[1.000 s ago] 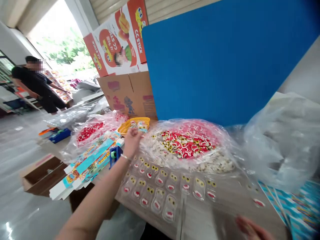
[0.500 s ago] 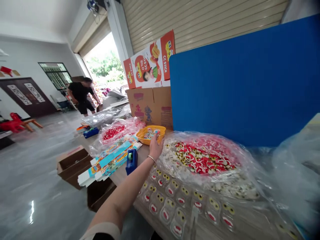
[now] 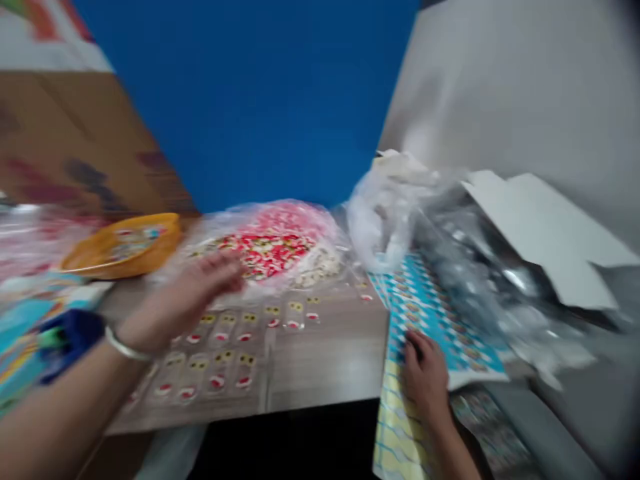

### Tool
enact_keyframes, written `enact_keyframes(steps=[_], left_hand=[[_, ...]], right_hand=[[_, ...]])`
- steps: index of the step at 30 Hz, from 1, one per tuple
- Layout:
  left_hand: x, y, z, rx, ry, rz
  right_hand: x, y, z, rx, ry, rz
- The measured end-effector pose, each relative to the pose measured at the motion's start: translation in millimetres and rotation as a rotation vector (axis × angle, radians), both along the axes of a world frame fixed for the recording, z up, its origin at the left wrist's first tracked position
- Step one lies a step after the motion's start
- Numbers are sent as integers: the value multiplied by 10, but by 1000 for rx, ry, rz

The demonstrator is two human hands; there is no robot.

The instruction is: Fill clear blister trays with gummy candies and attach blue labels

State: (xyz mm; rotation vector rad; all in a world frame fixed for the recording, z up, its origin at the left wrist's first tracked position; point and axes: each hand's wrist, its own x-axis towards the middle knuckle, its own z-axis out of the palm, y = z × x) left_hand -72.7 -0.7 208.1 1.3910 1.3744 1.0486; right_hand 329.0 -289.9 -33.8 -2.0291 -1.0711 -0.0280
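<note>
My left hand, blurred by motion and wearing a bangle, is over the table beside the open plastic bag of red and white pieces. Its fingers point right, and whether they hold anything is unclear. My right hand rests on the blue and yellow printed sheets at the table's right side, fingers curled; what they grip, if anything, is hidden. Rows of clear trays with yellow eyes and red mouths lie between the hands. The orange basket holds small colourful items, left of the bag.
A blue tape dispenser stands at the left near my left forearm. Behind the bag rises a blue board, with a cardboard box left of it. Crumpled clear plastic and white card lie at the right.
The view has swung right and down. My left hand has come away from the orange basket to beside the bag. My right hand has come into view on the printed sheets.
</note>
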Motion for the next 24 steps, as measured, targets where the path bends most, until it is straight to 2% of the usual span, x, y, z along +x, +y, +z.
enact_keyframes(steps=[2, 4, 5, 6, 7, 9, 11, 13, 19, 22, 24], left_hand=[[729, -603, -648, -293, -70, -481], [1402, -1257, -1193, -480, -158, -705], [1704, -1530, -1411, -524, -188, -729], [1975, -1743, -1592, -515, -181, -702], [2205, -1891, -1738, -490, -130, -659], [2527, -2025, -1938, -470, -72, -629], [2668, -2031, -2040, -452, -24, -630], [2689, -2006, -2076, -431, 17, -643], [2699, -2119, -2057, -411, 60, -659], [2608, -2036, -1929, -434, 39, -637], [2305, -1776, -1663, -407, 16, -550]], right_hand=[[29, -38, 33, 34, 124, -34], [60, -10, 62, 72, 238, -68], [70, 4, 80, 88, 280, -85], [75, 10, 100, 99, 321, -95], [76, 9, 121, 107, 358, -103], [69, -3, 161, 113, 420, -114], [51, -12, 194, 117, 454, -124], [26, -3, 221, 124, 458, -130], [-26, 54, 208, 122, 371, -93], [-5, 53, 123, 100, 338, -76], [14, 46, 70, 92, 350, -80]])
